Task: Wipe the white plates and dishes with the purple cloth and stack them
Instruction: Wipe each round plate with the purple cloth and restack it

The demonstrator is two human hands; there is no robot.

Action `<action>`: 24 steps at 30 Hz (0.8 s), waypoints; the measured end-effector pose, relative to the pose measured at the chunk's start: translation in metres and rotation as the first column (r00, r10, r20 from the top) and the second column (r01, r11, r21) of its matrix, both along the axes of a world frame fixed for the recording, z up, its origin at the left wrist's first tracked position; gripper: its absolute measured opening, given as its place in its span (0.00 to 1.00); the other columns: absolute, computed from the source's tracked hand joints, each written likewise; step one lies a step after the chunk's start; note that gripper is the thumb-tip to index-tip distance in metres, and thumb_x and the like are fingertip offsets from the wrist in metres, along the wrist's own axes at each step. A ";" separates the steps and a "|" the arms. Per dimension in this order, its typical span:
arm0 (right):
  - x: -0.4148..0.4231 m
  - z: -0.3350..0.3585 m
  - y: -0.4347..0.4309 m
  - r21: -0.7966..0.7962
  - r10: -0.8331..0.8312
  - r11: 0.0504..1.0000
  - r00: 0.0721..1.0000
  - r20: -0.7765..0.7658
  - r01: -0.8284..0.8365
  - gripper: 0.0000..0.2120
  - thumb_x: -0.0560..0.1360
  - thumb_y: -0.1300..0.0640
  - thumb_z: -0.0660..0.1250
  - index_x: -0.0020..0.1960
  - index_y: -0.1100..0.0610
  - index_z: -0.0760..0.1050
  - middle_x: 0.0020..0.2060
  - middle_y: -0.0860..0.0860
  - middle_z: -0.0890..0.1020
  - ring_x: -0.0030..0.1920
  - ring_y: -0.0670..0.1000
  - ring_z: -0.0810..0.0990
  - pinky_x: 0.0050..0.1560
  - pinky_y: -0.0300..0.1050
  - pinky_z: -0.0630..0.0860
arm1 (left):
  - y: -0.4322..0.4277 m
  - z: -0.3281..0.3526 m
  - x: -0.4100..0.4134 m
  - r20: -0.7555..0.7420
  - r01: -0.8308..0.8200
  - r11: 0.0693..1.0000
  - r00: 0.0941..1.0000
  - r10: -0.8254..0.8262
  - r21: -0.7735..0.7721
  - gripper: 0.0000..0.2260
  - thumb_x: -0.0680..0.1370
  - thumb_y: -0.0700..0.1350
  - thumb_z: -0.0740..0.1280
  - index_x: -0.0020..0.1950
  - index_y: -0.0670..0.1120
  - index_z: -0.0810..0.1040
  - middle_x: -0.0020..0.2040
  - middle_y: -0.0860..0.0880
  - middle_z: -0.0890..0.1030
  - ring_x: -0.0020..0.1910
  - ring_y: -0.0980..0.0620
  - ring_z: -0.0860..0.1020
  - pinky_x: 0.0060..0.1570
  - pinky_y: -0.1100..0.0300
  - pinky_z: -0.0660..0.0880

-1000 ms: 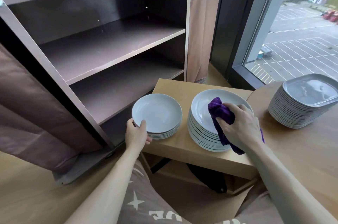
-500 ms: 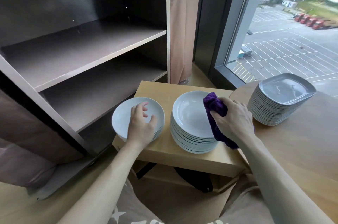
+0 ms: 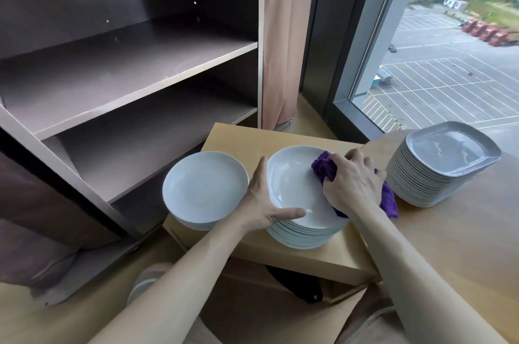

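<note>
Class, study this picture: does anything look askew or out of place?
Yes: the left plate stack hangs over the low table's left edge. The middle stack's top plate sits shifted off its pile.

Shelf unit (image 3: 140,68), dark brown, open-fronted, two shelves: beyond and left of the left hand (image 3: 261,203).
Curtain (image 3: 283,48), beige, hung on clips: beyond both hands.
Window (image 3: 449,20), dark-framed, daylight, car park (image 3: 438,82) outside: beyond the right hand (image 3: 351,183).
Surface (image 3: 238,138), light wood: beneath the hands.
Floor (image 3: 28,321), light wood: nearer, to the left.
</note>
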State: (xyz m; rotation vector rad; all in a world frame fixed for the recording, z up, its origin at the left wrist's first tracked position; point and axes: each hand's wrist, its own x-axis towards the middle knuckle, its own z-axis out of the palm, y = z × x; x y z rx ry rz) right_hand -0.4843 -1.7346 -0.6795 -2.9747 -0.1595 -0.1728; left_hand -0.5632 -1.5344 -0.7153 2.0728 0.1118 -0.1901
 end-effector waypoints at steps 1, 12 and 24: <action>0.003 -0.001 0.003 -0.033 0.017 0.999 1.000 0.015 -0.016 0.17 0.75 0.48 0.61 0.63 0.44 0.75 0.60 0.54 0.72 0.61 0.60 0.69 0.58 0.59 0.64 | 0.000 -0.002 0.000 0.007 0.003 1.000 1.000 -0.003 -0.006 0.67 0.57 0.70 0.79 0.82 0.58 0.38 0.76 0.67 0.51 0.75 0.64 0.53 0.74 0.61 0.55; 0.020 -0.006 0.054 0.163 0.352 0.930 0.926 -0.137 -0.330 0.23 0.76 0.36 0.49 0.66 0.45 0.64 0.63 0.52 0.69 0.62 0.57 0.68 0.61 0.61 0.62 | 0.009 0.002 0.000 0.085 0.092 0.996 0.992 -0.091 -0.016 0.61 0.57 0.60 0.85 0.69 0.82 0.40 0.70 0.82 0.50 0.70 0.80 0.51 0.66 0.80 0.58; -0.018 0.009 0.045 0.281 0.538 0.841 0.773 -0.337 -0.463 0.07 0.79 0.45 0.62 0.56 0.41 0.68 0.56 0.47 0.70 0.59 0.53 0.68 0.60 0.57 0.62 | 0.006 0.003 -0.006 -0.011 0.048 0.995 0.999 -0.049 -0.092 0.68 0.58 0.58 0.86 0.81 0.64 0.38 0.80 0.61 0.54 0.79 0.54 0.58 0.77 0.52 0.64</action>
